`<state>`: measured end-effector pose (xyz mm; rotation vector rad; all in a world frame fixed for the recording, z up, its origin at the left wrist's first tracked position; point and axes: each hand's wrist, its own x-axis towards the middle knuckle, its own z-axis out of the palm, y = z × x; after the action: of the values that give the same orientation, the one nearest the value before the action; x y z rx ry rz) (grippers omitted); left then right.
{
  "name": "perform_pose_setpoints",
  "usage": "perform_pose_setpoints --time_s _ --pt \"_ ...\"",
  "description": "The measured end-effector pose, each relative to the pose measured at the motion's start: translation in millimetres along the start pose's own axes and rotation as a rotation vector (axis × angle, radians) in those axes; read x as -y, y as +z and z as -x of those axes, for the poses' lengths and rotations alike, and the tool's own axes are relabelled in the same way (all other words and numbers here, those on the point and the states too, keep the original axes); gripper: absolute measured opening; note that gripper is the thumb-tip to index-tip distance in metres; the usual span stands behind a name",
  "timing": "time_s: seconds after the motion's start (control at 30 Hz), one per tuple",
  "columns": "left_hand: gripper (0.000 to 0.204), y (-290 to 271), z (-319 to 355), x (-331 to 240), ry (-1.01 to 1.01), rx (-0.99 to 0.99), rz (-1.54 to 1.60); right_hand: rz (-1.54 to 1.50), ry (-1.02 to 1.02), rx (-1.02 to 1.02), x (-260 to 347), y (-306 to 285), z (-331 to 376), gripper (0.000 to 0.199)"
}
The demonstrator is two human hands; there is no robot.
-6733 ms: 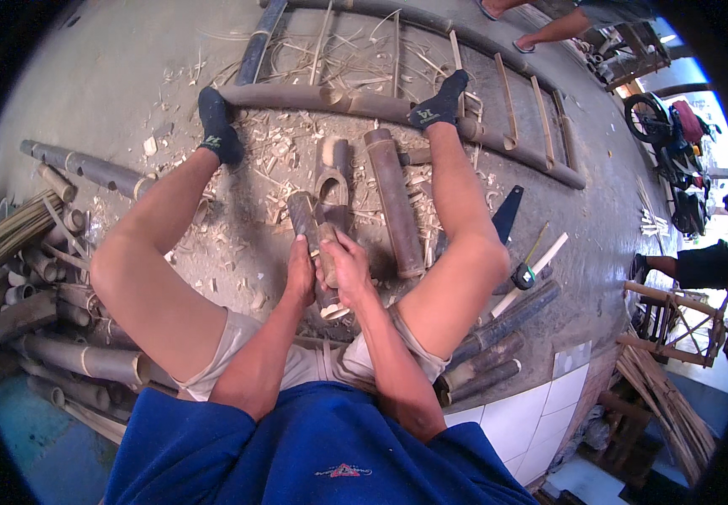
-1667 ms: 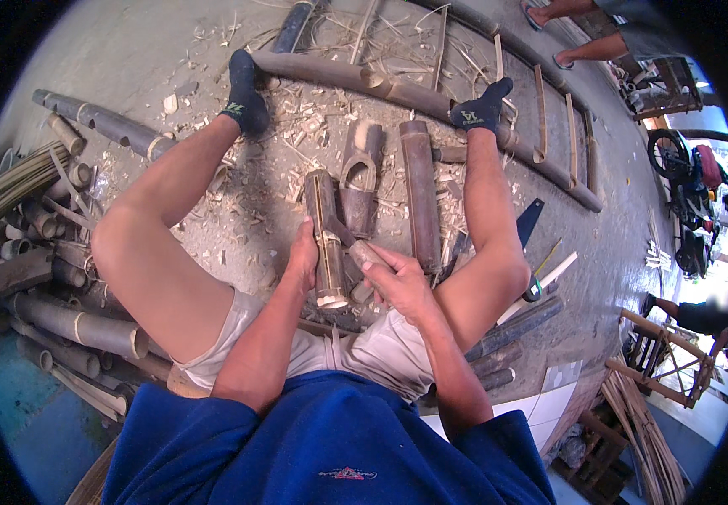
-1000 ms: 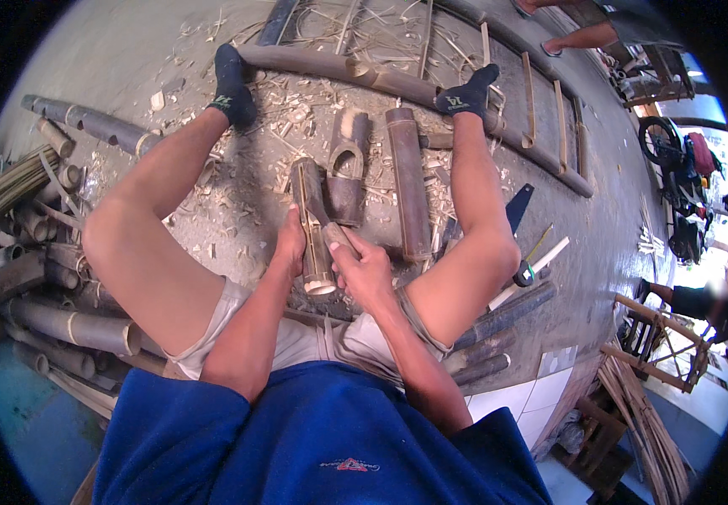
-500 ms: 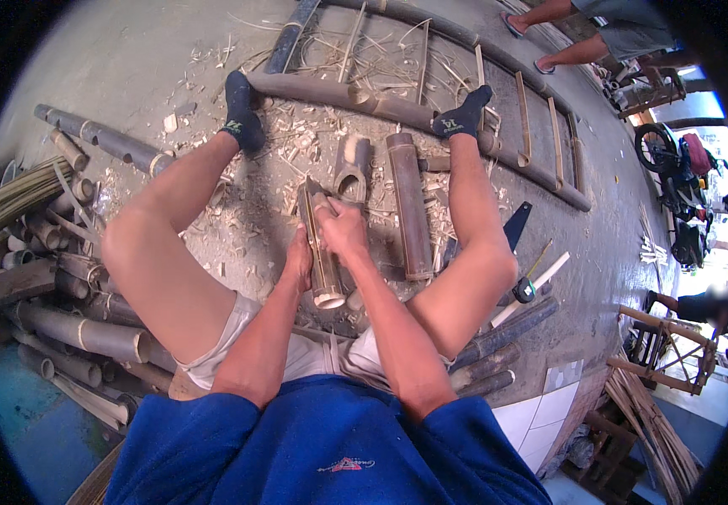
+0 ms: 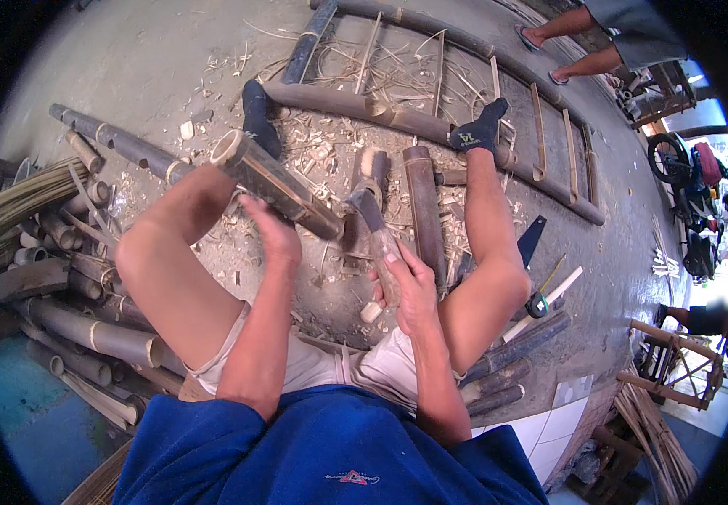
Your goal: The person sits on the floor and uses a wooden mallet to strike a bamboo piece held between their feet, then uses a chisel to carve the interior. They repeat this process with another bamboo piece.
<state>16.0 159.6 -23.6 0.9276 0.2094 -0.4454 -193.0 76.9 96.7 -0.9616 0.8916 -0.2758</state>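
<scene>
My left hand (image 5: 278, 234) holds a dark bamboo tube (image 5: 284, 187) slantwise above the floor. The tube's pale open end points up and left, and its side shows a long split or shaved strip. Some of the left fingers are hidden by the tube, and motion blurs them. In my right hand (image 5: 414, 290) is a short, broad-bladed machete, gripped by its wooden handle (image 5: 386, 257), with the blade (image 5: 364, 204) pointing away from me, apart from the tube. A notched bamboo piece (image 5: 372, 164) and a longer bamboo tube (image 5: 424, 210) lie just beyond.
Pale chips (image 5: 322, 151) litter the floor between my legs. A bamboo frame (image 5: 414, 120) lies beyond, under my feet. A bamboo pile (image 5: 86, 324) is at left. A saw (image 5: 532, 240) and tape measure (image 5: 537, 305) lie at right. Another person's legs (image 5: 578, 63) show at far right.
The bamboo tube has swung from pointing away from me to slanting up-left, its pale end now far. My right hand has moved right with the machete, apart from the tube.
</scene>
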Motion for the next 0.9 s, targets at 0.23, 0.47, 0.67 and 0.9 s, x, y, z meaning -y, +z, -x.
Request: perform_pose_setpoints --time_s 0.23,0.47,0.67,0.9 --pt "0.073 -24.4 29.7 -22.8 -0.620 0.092 -0.180 0.099 -0.022 -0.024 -15.0 -12.0 9.8 0.052" --pt "0.052 -35.6 53.6 25.9 -0.869 0.076 -0.195 0.680 -0.296 -0.027 -11.6 -10.2 14.6 0.053" --pt "0.063 -40.1 59.9 40.5 -0.818 -0.032 -0.423 1.267 -0.396 0.034 -6.0 0.8 32.0 0.053" --pt "0.069 -48.4 60.3 48.1 -0.869 0.022 -0.433 1.488 -0.333 0.136 -11.3 15.1 25.9 0.052"
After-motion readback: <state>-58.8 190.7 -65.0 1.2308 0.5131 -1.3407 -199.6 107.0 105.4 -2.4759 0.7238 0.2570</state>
